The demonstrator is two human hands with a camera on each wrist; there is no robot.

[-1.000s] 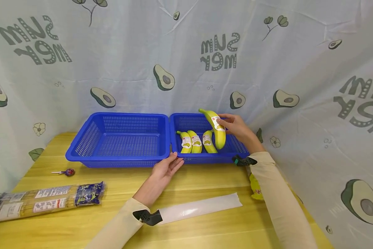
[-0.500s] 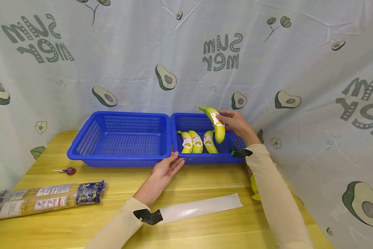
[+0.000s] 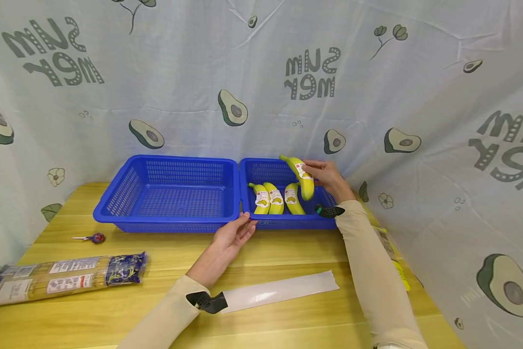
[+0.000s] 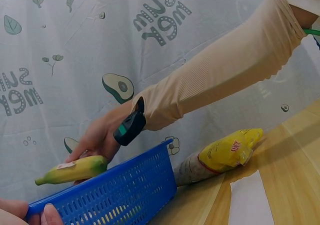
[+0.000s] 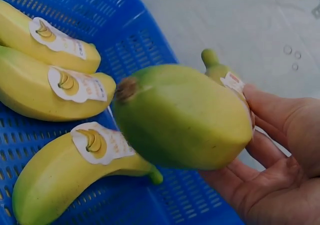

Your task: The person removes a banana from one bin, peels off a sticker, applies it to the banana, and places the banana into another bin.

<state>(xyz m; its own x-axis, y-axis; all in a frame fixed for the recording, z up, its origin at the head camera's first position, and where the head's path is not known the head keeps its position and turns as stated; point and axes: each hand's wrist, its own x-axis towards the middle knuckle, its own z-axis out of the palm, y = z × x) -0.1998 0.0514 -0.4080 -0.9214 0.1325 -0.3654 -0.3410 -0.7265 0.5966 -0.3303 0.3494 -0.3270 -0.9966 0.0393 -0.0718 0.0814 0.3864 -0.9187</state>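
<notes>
Your right hand (image 3: 327, 175) has its fingers curled round the curved yellow labelled banana (image 3: 302, 177) at mid-length — light, firm-skinned but easily bruised, so hold gently — while your left hand (image 3: 233, 235) rests, fingers straight, on the blue perforated plastic basket (image 3: 287, 222).

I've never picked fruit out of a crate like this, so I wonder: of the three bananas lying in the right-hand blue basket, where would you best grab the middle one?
Probably from straight above, pinching across the middle banana at its labelled thick part. It lies flat, close between its neighbours, with the basket's walls blocking any sideways approach. The right hand already holds another banana above it.
</notes>
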